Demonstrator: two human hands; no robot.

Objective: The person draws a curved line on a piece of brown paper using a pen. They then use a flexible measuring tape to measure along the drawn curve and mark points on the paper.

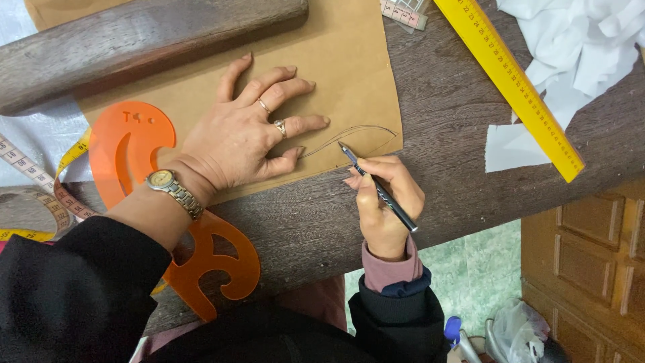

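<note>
A dark, grainy wooden table (457, 101) fills most of the view, and a sheet of brown kraft paper (349, 60) lies flat on it, weighted at the top by a long dark wooden block (134, 40). A long yellow ruler (510, 81) crosses the table's upper right beside crumpled white fabric scraps (578, 47). An orange translucent plastic French curve (127, 154) lies partly under the left forearm, next to a yellow measuring tape (40, 181). The left hand (242, 134), fingers spread wide, presses palm-down on the paper and wears two rings and a metal wristwatch (171, 188). The right hand (383, 202) pinches a dark slim pen (376, 187) between thumb and fingers, its tip touching the paper's lower edge at a thin curved line (356, 132).
</note>
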